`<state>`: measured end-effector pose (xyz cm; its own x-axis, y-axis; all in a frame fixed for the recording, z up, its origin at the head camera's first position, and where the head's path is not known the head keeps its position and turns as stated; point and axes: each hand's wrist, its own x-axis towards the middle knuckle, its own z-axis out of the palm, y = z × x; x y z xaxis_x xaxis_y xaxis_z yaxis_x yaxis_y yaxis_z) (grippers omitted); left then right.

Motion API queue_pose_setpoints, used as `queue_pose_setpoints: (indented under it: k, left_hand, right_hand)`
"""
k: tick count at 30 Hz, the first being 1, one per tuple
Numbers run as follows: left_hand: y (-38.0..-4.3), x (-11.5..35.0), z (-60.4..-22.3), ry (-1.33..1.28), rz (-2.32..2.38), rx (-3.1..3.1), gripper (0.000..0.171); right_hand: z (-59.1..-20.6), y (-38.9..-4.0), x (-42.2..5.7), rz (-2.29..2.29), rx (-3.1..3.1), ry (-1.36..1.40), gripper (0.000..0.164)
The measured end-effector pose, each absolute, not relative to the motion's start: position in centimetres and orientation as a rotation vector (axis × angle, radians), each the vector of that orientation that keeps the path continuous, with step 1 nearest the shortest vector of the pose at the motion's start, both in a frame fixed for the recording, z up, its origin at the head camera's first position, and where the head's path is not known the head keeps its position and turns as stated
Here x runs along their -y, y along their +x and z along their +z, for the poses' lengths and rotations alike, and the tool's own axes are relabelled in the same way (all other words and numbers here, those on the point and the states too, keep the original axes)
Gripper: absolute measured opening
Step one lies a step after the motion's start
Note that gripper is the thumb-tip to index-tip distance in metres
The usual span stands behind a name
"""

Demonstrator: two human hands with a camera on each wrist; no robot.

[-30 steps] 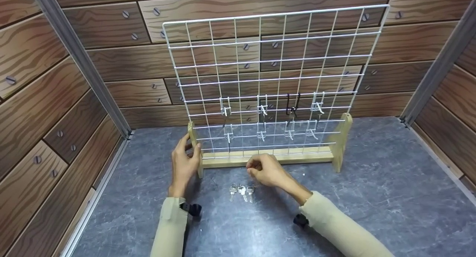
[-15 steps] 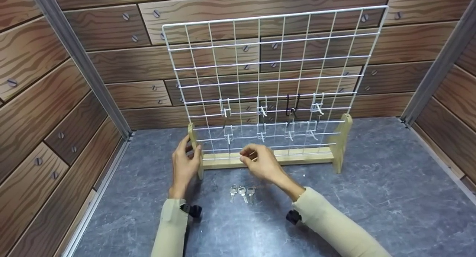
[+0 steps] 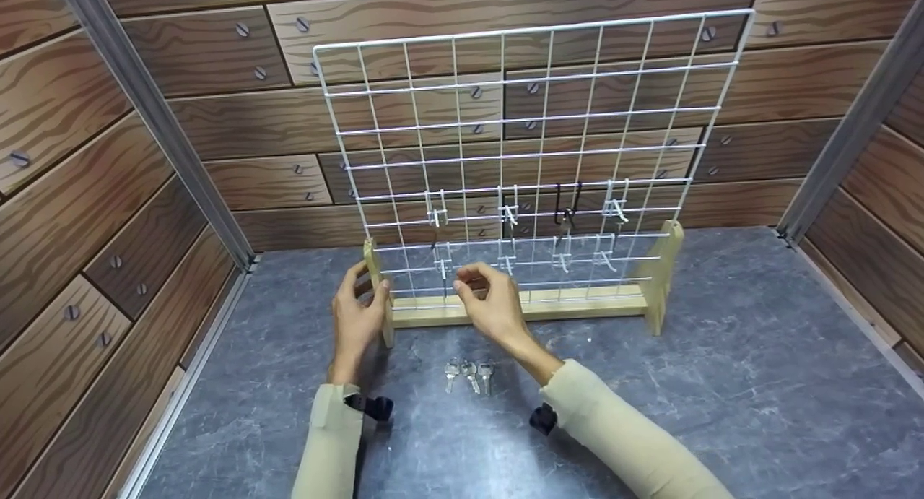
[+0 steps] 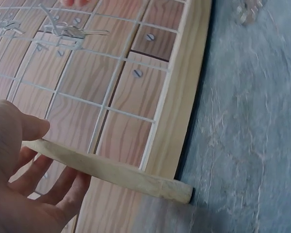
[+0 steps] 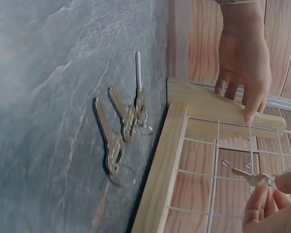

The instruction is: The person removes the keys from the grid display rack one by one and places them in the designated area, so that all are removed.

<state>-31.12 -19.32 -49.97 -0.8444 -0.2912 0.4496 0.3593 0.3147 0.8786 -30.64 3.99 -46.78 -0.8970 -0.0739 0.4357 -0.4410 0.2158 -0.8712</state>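
Note:
My left hand rests on the left wooden upright of the grid stand, thumb on one side and fingers on the other. The right hand is in front of the grid's lower left part, fingers curved with a small gap between thumb and fingertips. A silver key hangs by its ring from the lower-row left hook. In the right wrist view, the fingertips are right beside this key's ring, overlapping the grid. Three more silver keys lie side by side on the table before the stand.
The white wire grid stands upright in its wooden base. Two rows of hooks are fixed to it, one of them black; keys hang from the upper row. Wood-patterned walls enclose the grey table.
The right hand has moved up and left from near the table keys to the lower left hook, its thumb and fingertips parting slightly. The left hand has stayed on the upright.

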Motion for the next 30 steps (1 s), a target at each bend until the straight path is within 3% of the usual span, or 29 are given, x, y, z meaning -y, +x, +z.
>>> queue_pose_setpoints:
  k: [19,30]
  left_hand:
    - [-31.0,19.3,-49.9,-0.054,-1.606,2.041,0.045]
    - [-31.2,19.2,-50.0,-0.034,-1.614,2.028,0.044]
  right_hand:
    - [-47.0,-32.0,-2.9,1.778,2.128,0.436,0.018]
    - [-46.6,-32.5,-2.3,1.775,2.119,0.431,0.012]
